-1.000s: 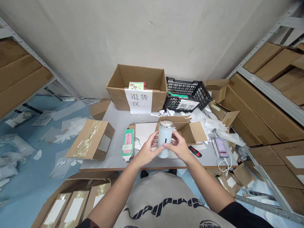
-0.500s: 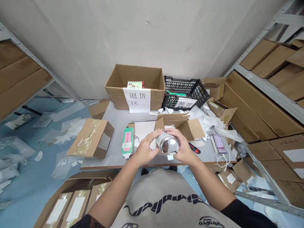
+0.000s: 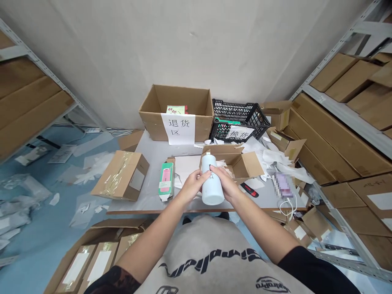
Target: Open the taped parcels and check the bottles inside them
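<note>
While cupping a pale-blue tumbler (image 3: pixel 212 188) snugly between half-curled left hand (image 3: pixel 192 185) and right hand (image 3: pixel 227 184)...
Kinda pointing its long axis away toward the open carton (image 3: pixel 235 160).

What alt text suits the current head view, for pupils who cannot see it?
A person's left hand and right hand hold a pale-blue cylindrical bottle at a grey table. Beyond the bottle sits an open brown cardboard box; a green-and-pink carton lies left, a black-and-red tool right.
</note>
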`<action>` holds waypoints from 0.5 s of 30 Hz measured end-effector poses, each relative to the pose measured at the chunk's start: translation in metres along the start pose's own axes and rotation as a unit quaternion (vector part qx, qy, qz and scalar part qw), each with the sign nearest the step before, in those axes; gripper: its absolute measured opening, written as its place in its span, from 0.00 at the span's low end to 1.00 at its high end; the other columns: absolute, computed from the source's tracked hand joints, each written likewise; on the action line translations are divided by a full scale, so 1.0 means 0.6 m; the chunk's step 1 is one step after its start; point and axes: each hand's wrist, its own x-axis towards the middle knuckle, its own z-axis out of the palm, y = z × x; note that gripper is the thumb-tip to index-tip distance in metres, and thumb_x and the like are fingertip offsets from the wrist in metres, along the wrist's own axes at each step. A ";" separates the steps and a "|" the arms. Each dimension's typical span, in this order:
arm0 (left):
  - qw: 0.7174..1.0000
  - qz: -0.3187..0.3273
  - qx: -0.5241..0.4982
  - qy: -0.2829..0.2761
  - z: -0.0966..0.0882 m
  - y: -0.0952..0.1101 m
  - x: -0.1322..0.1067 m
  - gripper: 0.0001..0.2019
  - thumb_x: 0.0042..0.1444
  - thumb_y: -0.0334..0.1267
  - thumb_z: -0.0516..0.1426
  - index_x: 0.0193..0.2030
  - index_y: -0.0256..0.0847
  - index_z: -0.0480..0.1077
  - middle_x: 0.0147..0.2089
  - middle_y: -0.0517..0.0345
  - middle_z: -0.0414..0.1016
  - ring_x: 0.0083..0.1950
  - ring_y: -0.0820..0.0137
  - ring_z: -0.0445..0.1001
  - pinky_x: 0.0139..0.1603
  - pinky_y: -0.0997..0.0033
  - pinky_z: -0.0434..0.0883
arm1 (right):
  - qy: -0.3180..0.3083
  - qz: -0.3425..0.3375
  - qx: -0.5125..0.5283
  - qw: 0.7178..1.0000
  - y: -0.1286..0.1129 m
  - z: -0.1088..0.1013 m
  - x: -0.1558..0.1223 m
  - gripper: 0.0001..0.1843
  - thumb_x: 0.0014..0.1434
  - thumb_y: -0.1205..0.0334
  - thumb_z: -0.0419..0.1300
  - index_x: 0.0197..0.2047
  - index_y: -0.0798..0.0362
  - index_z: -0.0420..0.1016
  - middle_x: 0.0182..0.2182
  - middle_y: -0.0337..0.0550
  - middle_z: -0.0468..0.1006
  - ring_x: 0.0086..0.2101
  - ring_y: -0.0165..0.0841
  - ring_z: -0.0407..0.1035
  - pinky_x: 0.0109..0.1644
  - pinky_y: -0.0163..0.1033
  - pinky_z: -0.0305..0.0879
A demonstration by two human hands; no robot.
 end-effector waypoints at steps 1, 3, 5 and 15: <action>1.000 0.000 0.003 0.002 0.001 -0.001 0.001 0.24 0.52 0.60 0.61 0.32 0.39 0.63 0.26 0.62 0.69 0.26 0.74 0.69 0.21 0.79 0.60 | 0.000 0.007 0.018 1.000 0.002 0.002 0.001 0.25 0.47 0.42 0.69 0.38 0.50 0.68 0.27 0.38 0.74 0.30 0.37 0.72 0.35 0.42 0.69; 1.000 0.013 0.012 -0.004 -0.001 0.000 0.001 0.23 0.51 0.59 0.62 0.33 0.39 0.64 0.25 0.63 0.69 0.25 0.74 0.69 0.21 0.78 0.60 | -0.004 0.008 0.026 1.000 0.001 0.003 0.000 0.25 0.47 0.42 0.69 0.38 0.50 0.67 0.28 0.38 0.74 0.30 0.37 0.72 0.35 0.43 0.69; 0.998 0.044 0.019 -0.027 -0.005 0.004 -0.001 0.22 0.51 0.56 0.63 0.37 0.39 0.66 0.28 0.61 0.72 0.29 0.72 0.72 0.26 0.76 0.65 | -0.009 -0.026 0.000 1.000 -0.008 -0.001 -0.006 0.24 0.47 0.43 0.69 0.37 0.50 0.67 0.30 0.39 0.75 0.32 0.37 0.72 0.37 0.42 0.69; 0.987 0.135 0.055 -0.059 -0.006 0.024 -0.003 0.31 0.51 0.46 0.66 0.61 0.40 0.66 0.54 0.48 0.74 0.55 0.58 0.73 0.53 0.60 0.71 | -0.047 -0.171 -0.125 0.976 -0.058 -0.030 -0.021 0.27 0.42 0.53 0.73 0.45 0.46 0.72 0.40 0.40 0.78 0.42 0.39 0.71 0.45 0.43 0.67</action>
